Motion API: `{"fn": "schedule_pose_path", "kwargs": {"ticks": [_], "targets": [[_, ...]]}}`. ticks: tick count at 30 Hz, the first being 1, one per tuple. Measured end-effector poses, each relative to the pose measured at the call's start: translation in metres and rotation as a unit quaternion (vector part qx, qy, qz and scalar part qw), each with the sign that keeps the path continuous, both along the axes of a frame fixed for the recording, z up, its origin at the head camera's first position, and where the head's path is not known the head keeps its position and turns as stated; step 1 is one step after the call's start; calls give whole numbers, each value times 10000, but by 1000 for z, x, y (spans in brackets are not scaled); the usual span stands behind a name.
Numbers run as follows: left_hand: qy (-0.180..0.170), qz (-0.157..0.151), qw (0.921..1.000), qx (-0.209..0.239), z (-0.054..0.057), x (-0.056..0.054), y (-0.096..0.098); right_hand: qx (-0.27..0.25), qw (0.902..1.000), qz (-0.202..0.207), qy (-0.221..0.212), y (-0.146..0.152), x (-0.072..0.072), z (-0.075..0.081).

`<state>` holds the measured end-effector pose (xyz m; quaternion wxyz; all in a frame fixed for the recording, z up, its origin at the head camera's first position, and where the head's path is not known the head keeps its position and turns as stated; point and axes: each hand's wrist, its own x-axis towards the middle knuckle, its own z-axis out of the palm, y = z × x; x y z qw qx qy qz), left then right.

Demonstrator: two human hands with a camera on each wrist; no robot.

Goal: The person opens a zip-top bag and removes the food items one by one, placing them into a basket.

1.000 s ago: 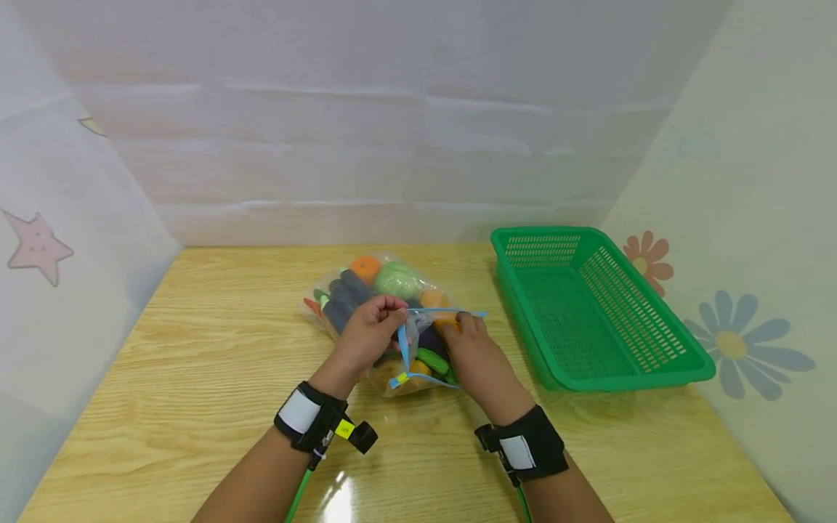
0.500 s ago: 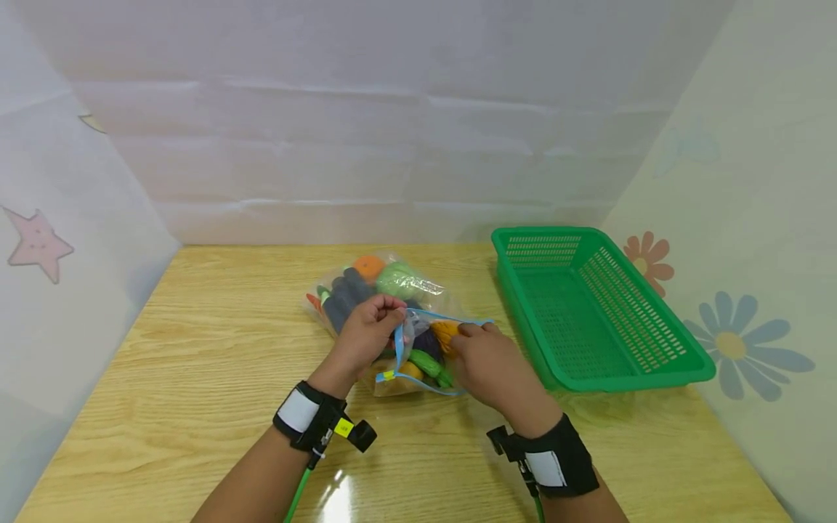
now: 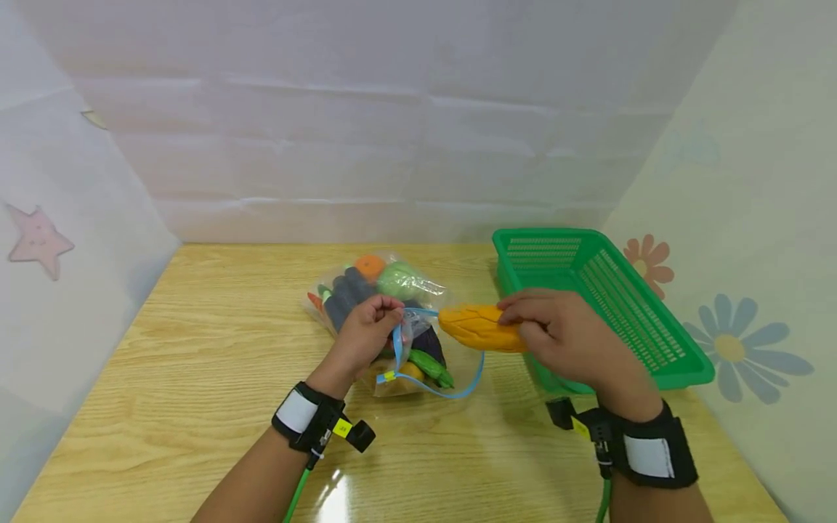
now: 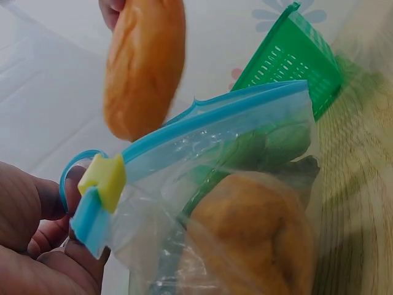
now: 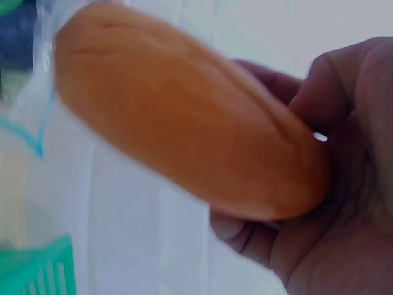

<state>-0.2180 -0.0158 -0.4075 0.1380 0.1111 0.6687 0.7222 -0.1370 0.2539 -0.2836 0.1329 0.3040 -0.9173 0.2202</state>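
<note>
The left hand (image 3: 362,330) and right hand (image 3: 582,338) are bare, as are the forearms (image 3: 258,476). Round the left wrist sits a wide black fabric strap (image 3: 320,430) with a white rectangular patch (image 3: 296,412). A small black block-shaped camera (image 3: 362,436) juts from it, beside a yellow label (image 3: 341,428) whose dark marking is too small to read. A thin green cable (image 3: 298,495) leads off below. The right wrist wears a matching black strap (image 3: 681,454), with its own white patch (image 3: 649,456), dark camera (image 3: 560,412), narrow yellow tag (image 3: 580,428) and second green cable (image 3: 604,500).
</note>
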Motion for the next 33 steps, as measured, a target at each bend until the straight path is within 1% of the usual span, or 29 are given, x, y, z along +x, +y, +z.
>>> {"fn": "schedule_pose_path", "kwargs": {"ticks": [2, 3, 6, 8, 11, 14, 17, 20, 22, 24, 29, 31, 33], "targets": [[22, 7, 10000, 18, 0, 1, 1, -97, 9997, -15, 230, 15, -4, 7], [33, 13, 10000, 15, 0, 1, 1, -118, 9995, -85, 276, 22, -6, 10], [47, 49, 10000, 14, 0, 2, 2, -127, 9987, -442, 229, 45, -16, 16], [66, 60, 10000, -7, 0, 3, 2, -89, 9971, -750, 7, 60, -23, 18], [40, 59, 10000, -45, 1, 3, 4, -17, 9908, -1265, -474, 81, -36, 16], [44, 48, 10000, -64, 1, 4, 5, 33, 9807, -1693, -975, 101, -49, 8], [55, 64, 9999, -71, 2, 5, 7, 237, 9710, -1924, -1395, 118, -63, -3], [70, 57, 10000, -31, 2, 5, 9, 629, 9640, -1938, -1710, 131, -77, -16], [91, 40, 9999, -12, 2, 6, 10, 892, 9607, -1839, -1878, 137, -86, -24], [107, 1, 9999, 13, 2, 6, 11, 1106, 9599, -1684, -1948, 142, -92, -32], [126, -56, 9999, 39, 1, 7, 13, 1392, 9585, -1395, -2059, 150, -99, -51], [151, -53, 9999, 26, 0, 8, 13, 1420, 9568, -1353, -2146, 152, -100, -59], [176, -44, 9998, -3, 0, 8, 14, 1527, 9531, -1322, -2254, 153, -100, -65]]}}
